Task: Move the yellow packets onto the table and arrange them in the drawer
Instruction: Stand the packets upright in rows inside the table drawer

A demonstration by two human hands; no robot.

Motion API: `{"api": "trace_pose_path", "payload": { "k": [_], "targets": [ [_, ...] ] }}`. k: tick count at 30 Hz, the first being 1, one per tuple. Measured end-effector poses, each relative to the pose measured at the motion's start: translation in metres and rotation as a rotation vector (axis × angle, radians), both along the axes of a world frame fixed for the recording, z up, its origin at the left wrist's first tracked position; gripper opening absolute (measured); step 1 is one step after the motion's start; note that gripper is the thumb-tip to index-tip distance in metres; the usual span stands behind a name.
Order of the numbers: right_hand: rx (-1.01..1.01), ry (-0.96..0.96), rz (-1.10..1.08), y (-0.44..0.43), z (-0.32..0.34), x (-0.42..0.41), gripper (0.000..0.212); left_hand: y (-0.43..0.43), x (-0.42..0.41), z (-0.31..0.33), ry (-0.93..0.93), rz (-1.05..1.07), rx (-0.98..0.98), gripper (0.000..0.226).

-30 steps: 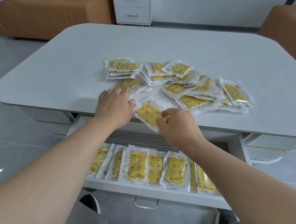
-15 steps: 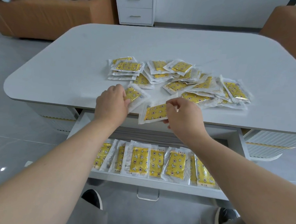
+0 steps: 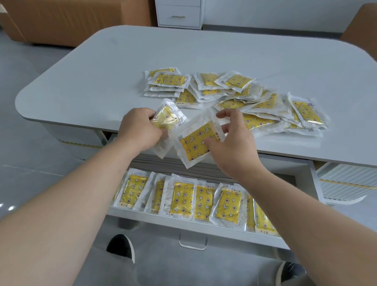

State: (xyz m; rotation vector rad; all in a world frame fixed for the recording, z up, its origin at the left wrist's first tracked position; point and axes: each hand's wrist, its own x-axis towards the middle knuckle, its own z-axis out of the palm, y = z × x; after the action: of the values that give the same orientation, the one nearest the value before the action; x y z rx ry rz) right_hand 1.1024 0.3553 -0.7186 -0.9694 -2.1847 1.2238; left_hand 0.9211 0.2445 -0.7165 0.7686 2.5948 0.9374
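Your left grip (image 3: pixel 140 129) is clenched around one yellow packet (image 3: pixel 166 119). The fingers curl over its near part, and the packet is lifted and tilted above the front edge of the desk (image 3: pixel 209 52). Your right grip (image 3: pixel 233 147) is grasping a second packet (image 3: pixel 196 141), with the thumb on the printed yellow face and the other fingers at its far edge. This packet is also tilted, and its lowest corner hangs in front of the desk edge, above the open drawer (image 3: pixel 200 227). The two held packets are just beside each other, but I cannot tell if their clear edges touch.

Behind both your hands, a loose pile of packets (image 3: pixel 261 103) lies on the desk, spread to the right of the middle, with many packets overlapping. At the left end of this pile there is a small neat stack (image 3: pixel 164 82).

The drawer is pulled out below the desk. Inside it a row of packets (image 3: pixel 183 199) lies side by side along the front wall, yellow faces up and the edges overlapping. Your right forearm covers the right part of the row. A metal handle (image 3: pixel 192 244) hangs under the drawer front.

You can see two dark shoes (image 3: pixel 121 245) on the grey floor below. Beyond the desk stand a white cabinet (image 3: pixel 179 9) and, at the left, a brown sofa (image 3: pixel 69 16)
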Motion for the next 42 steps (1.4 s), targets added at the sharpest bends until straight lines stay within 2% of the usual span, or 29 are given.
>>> {"api": "trace_pose_path", "payload": {
  "k": [3,5,8,13,15,19,21,24,27,32,34,37,39,41,42],
  "targets": [
    [0.011,-0.017,0.031,-0.005,-0.002,-0.007,0.054,-0.014,-0.003,0.009,-0.225,0.008,0.042,0.015],
    [0.064,-0.071,0.063,-0.008,-0.005,-0.012,0.042,-0.025,-0.01,0.009,-0.289,0.022,-0.024,0.014],
    [0.099,-0.109,0.085,-0.015,-0.011,-0.018,0.028,-0.041,-0.024,-0.003,-0.315,0.05,-0.163,0.027],
    [0.094,-0.143,0.148,-0.03,-0.022,-0.028,0.024,-0.065,-0.034,-0.038,-0.297,0.129,-0.408,0.062],
    [0.078,-0.175,0.174,-0.035,-0.028,-0.032,0.023,-0.074,-0.034,-0.052,-0.304,0.155,-0.481,0.066],
    [0.032,-0.284,0.233,-0.043,-0.041,-0.036,0.022,-0.089,-0.037,-0.072,-0.289,0.183,-0.495,0.065],
    [0.022,-0.33,0.246,-0.044,-0.045,-0.037,0.025,-0.092,-0.036,-0.077,-0.353,0.191,-0.476,0.065],
    [0.027,-0.368,0.24,-0.042,-0.049,-0.039,0.024,-0.09,-0.03,-0.079,-0.437,0.225,-0.491,0.05],
    [0.026,-0.384,0.237,-0.039,-0.05,-0.041,0.023,-0.086,-0.029,-0.079,-0.457,0.219,-0.535,0.051],
    [0.026,-0.404,0.254,-0.039,-0.051,-0.044,0.023,-0.083,-0.038,-0.074,-0.612,0.283,-0.478,0.026],
    [0.026,-0.407,0.259,-0.04,-0.051,-0.045,0.023,-0.085,-0.042,-0.07,-0.61,0.303,-0.492,0.034],
    [0.033,-0.41,0.263,-0.039,-0.051,-0.045,0.021,-0.084,-0.04,-0.067,-0.672,0.292,-0.48,0.025],
    [0.032,-0.411,0.262,-0.039,-0.05,-0.045,0.022,-0.082,-0.036,-0.073,-0.718,0.251,-0.495,0.027],
    [0.031,-0.415,0.261,-0.039,-0.051,-0.045,0.023,-0.081,-0.032,-0.086,-0.673,0.194,-0.524,0.03],
    [0.031,-0.415,0.26,-0.038,-0.051,-0.045,0.022,-0.08,-0.03,-0.091,-0.59,0.15,-0.557,0.033]
  ]
}}
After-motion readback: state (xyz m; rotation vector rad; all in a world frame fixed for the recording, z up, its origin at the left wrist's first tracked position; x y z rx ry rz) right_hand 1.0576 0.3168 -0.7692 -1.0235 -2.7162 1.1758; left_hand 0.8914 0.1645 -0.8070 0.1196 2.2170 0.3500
